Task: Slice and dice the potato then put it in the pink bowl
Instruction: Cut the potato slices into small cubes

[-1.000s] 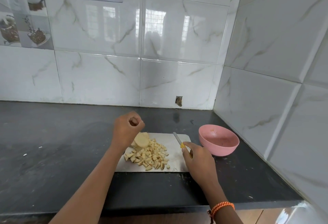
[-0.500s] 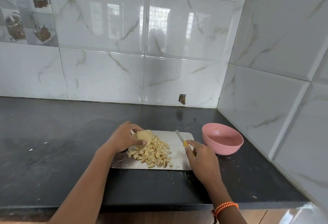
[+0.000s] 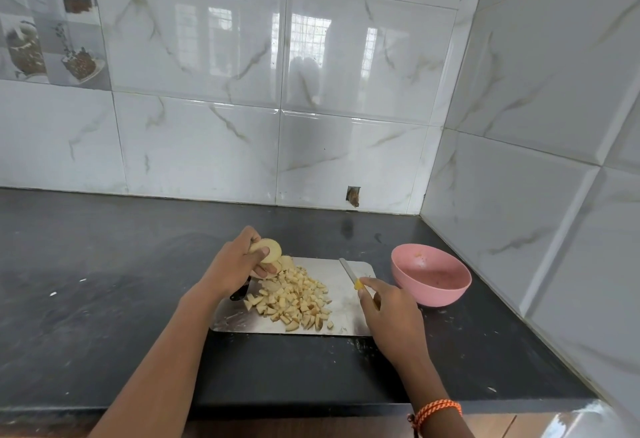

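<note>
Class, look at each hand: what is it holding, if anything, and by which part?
The left hand grips the uncut potato piece round its rounded sides, lifted over the board. The right hand holds the knife by its yellow handle.

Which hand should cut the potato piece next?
The right hand: it holds the knife over the board. The left hand grips the potato piece, so it probably steadies.

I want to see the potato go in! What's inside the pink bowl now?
No potato cubes yet. The pink bowl holds only a few small smears; the near wall hides part of its bottom.
</note>
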{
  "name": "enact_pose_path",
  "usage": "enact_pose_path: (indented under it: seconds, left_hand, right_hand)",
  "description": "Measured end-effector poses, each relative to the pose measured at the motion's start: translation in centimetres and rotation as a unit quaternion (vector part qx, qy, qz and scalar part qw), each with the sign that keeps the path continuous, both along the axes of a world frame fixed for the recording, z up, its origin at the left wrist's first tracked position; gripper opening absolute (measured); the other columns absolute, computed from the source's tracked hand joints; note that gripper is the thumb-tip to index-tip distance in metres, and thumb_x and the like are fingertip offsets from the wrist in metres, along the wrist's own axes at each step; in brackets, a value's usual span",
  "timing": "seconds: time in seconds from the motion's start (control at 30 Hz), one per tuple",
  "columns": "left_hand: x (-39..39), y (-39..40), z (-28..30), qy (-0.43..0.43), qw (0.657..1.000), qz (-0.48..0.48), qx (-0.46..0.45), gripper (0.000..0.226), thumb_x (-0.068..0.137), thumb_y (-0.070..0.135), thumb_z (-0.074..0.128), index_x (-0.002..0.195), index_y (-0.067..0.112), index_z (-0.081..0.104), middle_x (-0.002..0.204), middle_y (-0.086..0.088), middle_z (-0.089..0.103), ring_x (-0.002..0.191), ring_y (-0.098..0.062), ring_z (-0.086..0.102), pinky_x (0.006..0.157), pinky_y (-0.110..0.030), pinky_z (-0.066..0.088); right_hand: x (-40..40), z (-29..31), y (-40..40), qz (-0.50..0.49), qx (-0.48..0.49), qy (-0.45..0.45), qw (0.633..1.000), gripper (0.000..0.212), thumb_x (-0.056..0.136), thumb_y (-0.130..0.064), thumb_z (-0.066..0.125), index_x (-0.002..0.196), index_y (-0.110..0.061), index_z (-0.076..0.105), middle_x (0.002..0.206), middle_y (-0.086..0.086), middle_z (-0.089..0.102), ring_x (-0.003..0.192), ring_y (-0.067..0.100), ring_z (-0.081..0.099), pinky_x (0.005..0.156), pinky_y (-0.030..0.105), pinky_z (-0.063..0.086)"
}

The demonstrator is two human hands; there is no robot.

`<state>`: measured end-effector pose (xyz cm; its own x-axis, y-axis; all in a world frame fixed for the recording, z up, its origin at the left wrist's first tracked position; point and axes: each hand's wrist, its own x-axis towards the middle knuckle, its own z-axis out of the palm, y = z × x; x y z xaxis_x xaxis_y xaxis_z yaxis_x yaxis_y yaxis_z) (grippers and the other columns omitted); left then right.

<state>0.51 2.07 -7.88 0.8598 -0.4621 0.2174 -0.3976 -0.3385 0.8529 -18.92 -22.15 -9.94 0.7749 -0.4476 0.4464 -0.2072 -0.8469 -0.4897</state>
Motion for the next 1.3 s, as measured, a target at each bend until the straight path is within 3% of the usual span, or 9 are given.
enact_pose_path:
  seconds: [0.27,0.4,0.6,0.67,0.77,0.83,0.93,1.03,1.3]
  left_hand:
    - [-0.5,-2.0,0.2,-0.114,0.992,0.027,-0.043,0.006,0.106,0.029,0.062,0.109,0.029,0.056,0.093,0.005,0.075,0.08,-0.012,0.074,0.075,-0.038,0.055]
    - [-1.5,-5.8,1.5,-0.137,0.989,-0.027,-0.04,0.011,0.095,0.028,0.077,0.095,0.035,0.068,0.086,0.012,0.072,0.079,-0.009,0.067,0.072,-0.035,0.054]
    - [-3.5,-11.8,2.3,-0.265,0.96,0.002,0.095,0.012,0.086,0.032,0.075,0.08,0.027,0.067,0.084,0.014,0.061,0.085,-0.009,0.059,0.069,-0.032,0.046]
    - [-4.0,-12.8,1.6,-0.284,0.941,-0.033,0.181,0.025,0.084,0.05,0.075,0.079,0.026,0.072,0.083,0.014,0.062,0.092,-0.011,0.057,0.075,-0.033,0.047]
    - [-4.2,-12.9,0.4,-0.267,0.933,-0.068,0.231,0.061,0.084,0.085,0.052,0.083,0.031,0.078,0.083,0.015,0.065,0.09,-0.008,0.055,0.081,-0.036,0.048]
    - [-3.6,-12.6,0.2,-0.253,0.944,-0.065,0.199,0.067,0.094,0.082,0.038,0.083,0.03,0.079,0.088,0.014,0.066,0.092,-0.008,0.057,0.086,-0.04,0.049]
    - [-2.6,-11.6,0.2,-0.254,0.952,-0.039,0.168,0.043,0.104,0.061,0.048,0.093,0.034,0.08,0.097,0.018,0.068,0.096,-0.007,0.056,0.095,-0.047,0.05]
    - [-2.8,-11.3,0.0,-0.26,0.94,-0.049,0.217,0.026,0.1,0.055,0.062,0.101,0.035,0.08,0.097,0.026,0.066,0.101,-0.007,0.053,0.099,-0.045,0.048]
    - [-5.4,-12.8,-0.4,-0.311,0.891,-0.012,0.33,0.07,0.078,0.088,0.057,0.118,0.034,0.077,0.122,0.015,0.065,0.116,-0.013,0.054,0.1,-0.044,0.038]
  right_hand:
    - [0.1,0.1,0.1,0.0,0.001,-0.001,1.0,0.033,0.105,-0.046,0.051,0.133,-0.036,0.065,0.095,-0.009,0.074,0.08,0.006,0.063,0.078,0.036,0.058]
    - [-0.1,0.4,0.1,-0.018,0.001,-0.004,1.0,0.031,0.105,-0.044,0.049,0.13,-0.036,0.066,0.087,-0.01,0.07,0.078,0.006,0.062,0.075,0.033,0.056]
    - [-0.2,0.3,0.0,-0.045,0.004,-0.013,0.999,0.021,0.104,-0.04,0.048,0.109,-0.035,0.068,0.08,-0.008,0.066,0.075,0.013,0.06,0.071,0.038,0.055]
    - [-0.1,0.2,-0.3,-0.057,-0.003,-0.015,0.998,0.019,0.103,-0.037,0.048,0.099,-0.032,0.065,0.076,-0.007,0.064,0.073,0.016,0.059,0.067,0.038,0.054]
    - [0.0,0.2,-0.4,-0.061,-0.006,-0.019,0.998,0.021,0.104,-0.037,0.048,0.102,-0.03,0.068,0.079,-0.007,0.066,0.073,0.013,0.059,0.063,0.035,0.05]
    - [0.2,0.2,-0.5,-0.054,-0.005,-0.017,0.998,0.022,0.103,-0.038,0.048,0.104,-0.03,0.069,0.08,-0.007,0.067,0.074,0.012,0.06,0.067,0.037,0.054]
    - [0.2,0.1,-0.3,-0.045,0.003,-0.014,0.999,0.023,0.104,-0.038,0.049,0.113,-0.031,0.069,0.087,-0.007,0.069,0.079,0.012,0.061,0.073,0.038,0.056]
    - [0.0,0.3,-0.2,-0.043,0.0,-0.017,0.999,0.023,0.104,-0.038,0.051,0.113,-0.032,0.07,0.084,-0.009,0.069,0.074,0.008,0.061,0.069,0.034,0.055]
    - [-0.1,0.3,0.0,-0.049,-0.008,-0.014,0.999,0.023,0.102,-0.038,0.051,0.116,-0.033,0.069,0.088,-0.008,0.071,0.079,0.013,0.063,0.072,0.041,0.058]
